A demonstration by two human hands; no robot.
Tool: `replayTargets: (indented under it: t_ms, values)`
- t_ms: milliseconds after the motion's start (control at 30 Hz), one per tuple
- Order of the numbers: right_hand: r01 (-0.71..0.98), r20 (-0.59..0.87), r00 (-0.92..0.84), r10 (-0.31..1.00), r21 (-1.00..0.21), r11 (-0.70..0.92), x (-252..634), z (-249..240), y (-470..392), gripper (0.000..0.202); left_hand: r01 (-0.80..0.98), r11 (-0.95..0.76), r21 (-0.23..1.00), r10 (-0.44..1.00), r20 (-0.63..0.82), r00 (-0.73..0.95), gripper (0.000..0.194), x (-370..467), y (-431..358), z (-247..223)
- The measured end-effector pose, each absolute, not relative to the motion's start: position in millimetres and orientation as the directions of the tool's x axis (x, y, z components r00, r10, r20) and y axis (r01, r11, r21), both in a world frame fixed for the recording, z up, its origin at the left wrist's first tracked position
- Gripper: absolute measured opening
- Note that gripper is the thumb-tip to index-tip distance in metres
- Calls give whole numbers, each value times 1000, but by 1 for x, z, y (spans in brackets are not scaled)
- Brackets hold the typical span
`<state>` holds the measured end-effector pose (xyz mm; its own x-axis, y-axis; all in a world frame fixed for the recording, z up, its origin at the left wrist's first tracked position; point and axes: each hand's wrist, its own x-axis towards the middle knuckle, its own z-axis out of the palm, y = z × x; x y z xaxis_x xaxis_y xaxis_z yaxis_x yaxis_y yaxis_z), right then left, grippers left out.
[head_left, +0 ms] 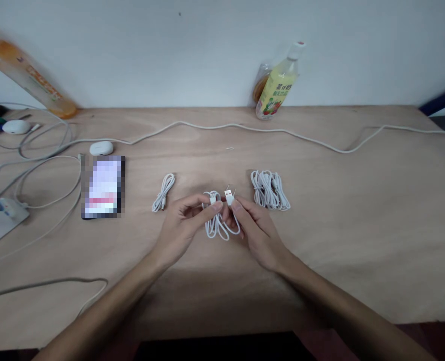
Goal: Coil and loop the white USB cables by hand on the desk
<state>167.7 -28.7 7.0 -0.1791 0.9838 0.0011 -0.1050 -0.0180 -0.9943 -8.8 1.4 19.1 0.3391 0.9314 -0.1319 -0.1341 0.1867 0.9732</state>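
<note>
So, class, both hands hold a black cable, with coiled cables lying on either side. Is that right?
Wrong colour: the held cable is white, as the head view shows. The left hand and right hand hold it, with coiled cables on either side.

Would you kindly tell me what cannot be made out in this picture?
All in the head view:
- Phone screen: pixel blocks hide its text.
- Orange bottle: the left edge cuts off its top.
- Brown item: partly hidden behind the yellow bottle.
- Held cable: left hand and right hand cover parts.
</note>
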Motion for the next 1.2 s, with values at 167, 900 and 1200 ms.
replayTargets:
  t_ms: [167, 900, 1200]
  values:
    - [-97, -1, -182, 983, -995, -19, 167, 6, -29, 47, -120, 175, 977, 930, -124, 345, 33, -8, 2, 23]
    - [-90, 7, -152, 988, -996, -7, 166, 11, -27, 49, -48, 93, 995, 938, -71, 340, 29, -10, 1, 18]
    - [-118, 9, -170, 985, -993, -11, 166, 11, -27, 47, -105, 117, 988, 936, -74, 345, 28, -9, 1, 19]
